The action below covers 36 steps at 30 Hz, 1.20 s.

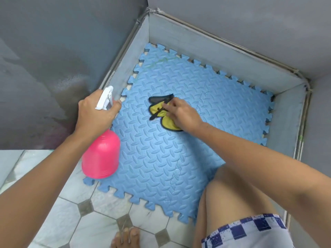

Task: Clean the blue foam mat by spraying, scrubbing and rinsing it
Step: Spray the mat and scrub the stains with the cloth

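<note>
The blue foam mat (179,149) with puzzle edges lies on the floor in a corner, its far part inside a low grey walled recess. My left hand (96,113) grips the white trigger head of a pink spray bottle (101,156), held over the mat's left edge. My right hand (184,115) presses a yellow cloth with black trim (161,110) onto the middle of the mat.
Low grey walls (206,49) border the mat at the back, left and right. A dark grey wall (53,68) rises at the left. White tiled floor (86,221) lies in front. My bare knee (229,194) rests on the mat's near right part; a foot (125,238) stands on the tiles.
</note>
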Tool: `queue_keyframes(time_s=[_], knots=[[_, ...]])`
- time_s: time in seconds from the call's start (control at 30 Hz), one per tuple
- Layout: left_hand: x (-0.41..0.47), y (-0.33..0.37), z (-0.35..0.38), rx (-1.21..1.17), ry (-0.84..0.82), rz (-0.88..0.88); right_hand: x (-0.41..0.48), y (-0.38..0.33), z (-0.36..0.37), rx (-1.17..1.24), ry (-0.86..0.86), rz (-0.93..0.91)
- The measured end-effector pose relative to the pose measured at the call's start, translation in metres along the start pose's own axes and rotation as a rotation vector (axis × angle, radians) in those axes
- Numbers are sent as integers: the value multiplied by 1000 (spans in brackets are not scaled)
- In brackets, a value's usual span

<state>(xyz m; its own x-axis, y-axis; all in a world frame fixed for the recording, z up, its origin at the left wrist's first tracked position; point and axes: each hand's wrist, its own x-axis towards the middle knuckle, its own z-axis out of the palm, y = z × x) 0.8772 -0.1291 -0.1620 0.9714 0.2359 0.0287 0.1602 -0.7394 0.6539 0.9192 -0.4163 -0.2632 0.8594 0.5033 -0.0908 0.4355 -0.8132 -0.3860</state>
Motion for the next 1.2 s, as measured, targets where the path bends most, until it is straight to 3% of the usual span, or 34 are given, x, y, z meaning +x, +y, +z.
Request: queue_keyframes(time_s=[0.13,0.27,0.37,0.43,0.5,0.7,0.97,1.07,1.2], knots=[[0,0,0,-8,-8,5,-20,112,-49,-33,177,528],[1,2,0,5,-4,0,-76,196,-80,-132,181,1017],[2,1,1,17,-5,-9,-92,221,-86,-124,156,1284],[3,1,2,10,-2,-8,-78,221,-87,-85,145,1363],[3,1,3,1,-1,-4,-50,205,-83,-64,186,1307],[4,2,5,3,0,-21,73,107,-49,-38,169,823],[1,-3,1,-74,-11,-5,218,6,-34,14,13,511],[1,-3,-1,-83,-36,20,225,-22,-25,24,-36,345],[2,-3,0,-84,-33,26,156,-56,3,56,-27,61]])
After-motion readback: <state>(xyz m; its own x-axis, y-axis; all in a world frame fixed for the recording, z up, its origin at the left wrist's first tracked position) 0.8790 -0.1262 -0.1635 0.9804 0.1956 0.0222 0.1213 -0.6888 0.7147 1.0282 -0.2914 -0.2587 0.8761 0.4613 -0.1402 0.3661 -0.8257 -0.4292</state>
